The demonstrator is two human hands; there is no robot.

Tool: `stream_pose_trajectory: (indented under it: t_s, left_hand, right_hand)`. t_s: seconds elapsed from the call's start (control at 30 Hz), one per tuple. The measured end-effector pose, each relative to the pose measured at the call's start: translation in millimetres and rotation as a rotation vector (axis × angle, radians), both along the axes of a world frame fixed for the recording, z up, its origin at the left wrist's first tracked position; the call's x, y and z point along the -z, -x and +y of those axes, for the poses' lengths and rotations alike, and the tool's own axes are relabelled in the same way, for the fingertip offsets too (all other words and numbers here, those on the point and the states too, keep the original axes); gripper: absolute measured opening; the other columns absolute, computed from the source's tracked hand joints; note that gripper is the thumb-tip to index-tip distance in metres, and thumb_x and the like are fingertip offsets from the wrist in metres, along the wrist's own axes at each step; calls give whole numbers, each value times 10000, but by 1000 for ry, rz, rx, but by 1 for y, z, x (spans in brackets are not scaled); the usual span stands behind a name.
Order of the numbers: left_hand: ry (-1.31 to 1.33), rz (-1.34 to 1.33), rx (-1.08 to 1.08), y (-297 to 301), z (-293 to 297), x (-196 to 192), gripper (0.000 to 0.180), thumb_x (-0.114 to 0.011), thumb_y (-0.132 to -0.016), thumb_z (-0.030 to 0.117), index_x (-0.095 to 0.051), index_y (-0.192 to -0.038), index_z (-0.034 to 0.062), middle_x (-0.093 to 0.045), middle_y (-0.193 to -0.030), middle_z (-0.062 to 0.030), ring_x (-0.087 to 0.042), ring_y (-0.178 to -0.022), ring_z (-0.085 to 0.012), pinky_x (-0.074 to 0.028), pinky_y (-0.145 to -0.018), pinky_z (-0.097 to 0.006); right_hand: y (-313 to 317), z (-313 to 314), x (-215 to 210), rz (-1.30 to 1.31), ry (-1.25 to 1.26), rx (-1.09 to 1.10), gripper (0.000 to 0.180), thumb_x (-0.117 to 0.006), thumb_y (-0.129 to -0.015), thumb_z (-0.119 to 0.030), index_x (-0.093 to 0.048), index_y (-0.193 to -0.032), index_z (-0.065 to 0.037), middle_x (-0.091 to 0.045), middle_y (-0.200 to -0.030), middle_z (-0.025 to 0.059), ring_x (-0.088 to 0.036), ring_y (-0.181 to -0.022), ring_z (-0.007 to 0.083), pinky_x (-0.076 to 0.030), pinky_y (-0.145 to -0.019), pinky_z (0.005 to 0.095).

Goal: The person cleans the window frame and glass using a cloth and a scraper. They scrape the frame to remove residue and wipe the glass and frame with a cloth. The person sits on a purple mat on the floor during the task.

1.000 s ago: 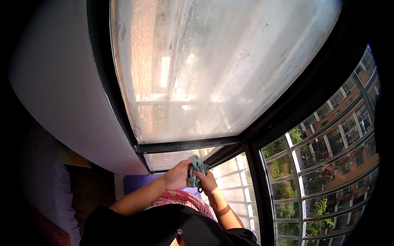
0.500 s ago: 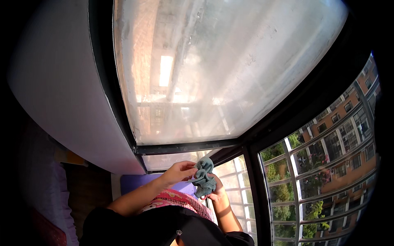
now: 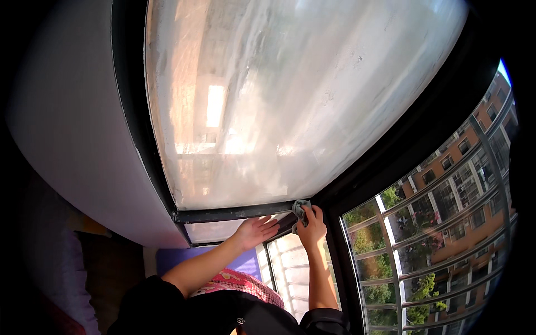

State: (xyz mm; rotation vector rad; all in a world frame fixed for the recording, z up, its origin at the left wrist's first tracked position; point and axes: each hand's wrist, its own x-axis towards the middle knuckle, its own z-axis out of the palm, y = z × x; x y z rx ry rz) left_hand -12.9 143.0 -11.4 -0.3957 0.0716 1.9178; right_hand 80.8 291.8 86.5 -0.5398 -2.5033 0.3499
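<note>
Fingers (image 3: 267,223) of the left hand (image 3: 254,231) lie spread and empty, flat under the dark window frame (image 3: 234,213). Just to their right, the right hand (image 3: 311,226) has its fingers closed on a grey-green cloth (image 3: 300,207), pressed to the frame's lower corner. Above both, the pane (image 3: 290,95) looks hazy and streaked, so I judge most wiping remains. Room is open upward; rightward, a thick dark post (image 3: 413,139) bounds it.

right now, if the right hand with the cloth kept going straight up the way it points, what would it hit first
The right hand presses the grey-green cloth against the dark window frame bar. Going on upward, it would probably cross that bar and meet the hazy window pane next; depth is hard to judge.
</note>
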Motion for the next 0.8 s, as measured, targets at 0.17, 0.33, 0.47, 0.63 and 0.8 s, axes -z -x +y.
stream_pose_trajectory:
  t_s: [0.17, 0.33, 0.47, 0.63, 0.8]
  left_hand:
    - [-25, 60, -12, 2, 4, 6, 448, -475, -845, 263, -454, -1154, -60, -447, -1224, -209, -369, -1199, -365, -262, -1044, -463]
    - [28, 141, -18, 5, -1, 2, 450, -485, -845, 317, -479, -1122, -37, -478, -1194, -176, -420, -1160, -320, -293, -1025, -446]
    - [-122, 228, -23, 8, -6, 29, 474, -437, -868, 389, -445, -1164, 19, -435, -1236, -152, -387, -1190, -301, -306, -1008, -425]
    - [-188, 182, -19, -1, -21, 16, 388, -377, -897, 328, -446, -1151, 43, -456, -1205, -136, -436, -1121, -265, -330, -988, -401]
    - [105, 89, 34, 0, -46, 22, 365, -346, -909, 287, -469, -1153, 45, -510, -1149, -124, -464, -1107, -248, -358, -957, -388]
  right_hand:
    - [14, 0, 6, -60, -99, -198, 312, -619, -637, -78, -593, -948, -91, -553, -1044, 98, -597, -734, 299, -490, -618, 365]
    - [22, -37, -2, -100, -59, -250, 311, -627, -644, -76, -576, -950, -50, -552, -989, 96, -594, -700, 294, -489, -604, 361]
    - [27, -83, -2, -50, 17, -371, 330, -636, -655, -105, -565, -974, -60, -534, -997, 80, -591, -747, 278, -489, -605, 348]
    - [36, -113, 19, -73, -15, -352, 377, -640, -665, -142, -547, -1028, -102, -534, -997, 59, -595, -736, 262, -487, -583, 351]
    - [33, -104, 19, -55, 69, -282, 371, -628, -681, -138, -531, -1034, -80, -525, -996, 74, -595, -724, 276, -484, -572, 355]
